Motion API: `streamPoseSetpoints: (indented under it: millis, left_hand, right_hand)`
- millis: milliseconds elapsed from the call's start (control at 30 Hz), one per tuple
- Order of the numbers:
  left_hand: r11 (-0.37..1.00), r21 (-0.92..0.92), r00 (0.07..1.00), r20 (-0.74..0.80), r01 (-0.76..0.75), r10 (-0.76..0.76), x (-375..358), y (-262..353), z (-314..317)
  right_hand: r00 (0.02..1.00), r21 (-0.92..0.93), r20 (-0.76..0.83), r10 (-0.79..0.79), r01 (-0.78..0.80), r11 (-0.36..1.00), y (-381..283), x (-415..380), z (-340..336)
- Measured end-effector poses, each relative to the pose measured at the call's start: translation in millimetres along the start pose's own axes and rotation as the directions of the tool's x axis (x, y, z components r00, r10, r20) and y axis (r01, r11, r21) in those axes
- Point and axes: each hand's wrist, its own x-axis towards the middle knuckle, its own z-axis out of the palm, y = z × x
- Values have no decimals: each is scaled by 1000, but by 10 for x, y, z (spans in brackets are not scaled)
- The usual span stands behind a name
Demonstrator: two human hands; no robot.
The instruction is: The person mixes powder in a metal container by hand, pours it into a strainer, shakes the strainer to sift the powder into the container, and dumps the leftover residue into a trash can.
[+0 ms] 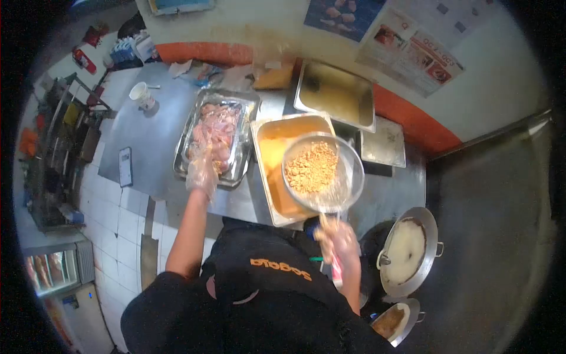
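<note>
My right hand [341, 239], in a clear plastic glove, is wrapped round the handle of a round sieve [348, 197]. Golden crumbs [312, 167] lie in the sieve, which is over the right part of a steel pan of orange-yellow flour [271, 150]. My left hand [202, 171], gloved too, reaches to the near end of a metal tray [246, 127] of raw meat pieces [218, 127]. Its fingers overlap the meat, and whether they grip a piece cannot be made out.
Behind the flour pan is a deep steel container [336, 97], with a smaller lidded one [383, 141] beside it. Two pans of hot-looking liquid [405, 251] [390, 321] stand at the right. A cup [141, 96] and a phone [125, 167] lie left.
</note>
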Motion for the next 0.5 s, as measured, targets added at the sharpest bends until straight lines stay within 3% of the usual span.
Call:
streamPoseSetpoints:
  millis: [67, 133, 167, 200, 233, 300, 333, 400, 433, 500]
  left_hand:
    - [992, 117, 998, -45, 53, -48, 9, -154, -83]
    - [988, 127, 993, -96, 85, -73, -117, 29, 94]
    - [1000, -24, 1000, 5, -14, 14, -11, -121, -10]
    - [999, 26, 999, -26, -32, 33, 88, -157, -36]
    - [996, 80, 997, -63, -28, 33, 100, -228, -76]
    - [937, 330, 988, -54, -116, 142, 312, -658, -484]
    - [881, 447, 980, -49, -153, 195, 414, -872, -685]
    - [998, 62, 1000, -21, 19, -17, 77, -355, -250]
    - [989, -145, 1000, -22, 6, -10, -95, -127, 11]
    - [997, -67, 998, -63, 26, -30, -25, -188, -33]
  right_hand:
    - [1000, 157, 8, 30, -31, 987, 102, 334, 77]
    - [947, 86, -245, -208, 235, 968, 171, 183, 266]
    - [987, 2, -126, -103, 104, 995, 101, -8, 124]
    - [999, -108, -27, 29, -32, 994, 7, -178, 48]
    - [993, -11, -20, 115, -116, 993, -172, -274, 159]
    - [973, 150, -189, -136, 165, 975, -28, 5, 354]
    - [989, 95, -134, -57, 70, 993, 65, 175, 210]
    - [996, -5, -82, 26, -27, 1000, 71, 295, 83]
    - [996, -44, -87, 30, -34, 998, -23, 113, 97]
    - [997, -175, -76, 18, -32, 984, -285, -42, 173]
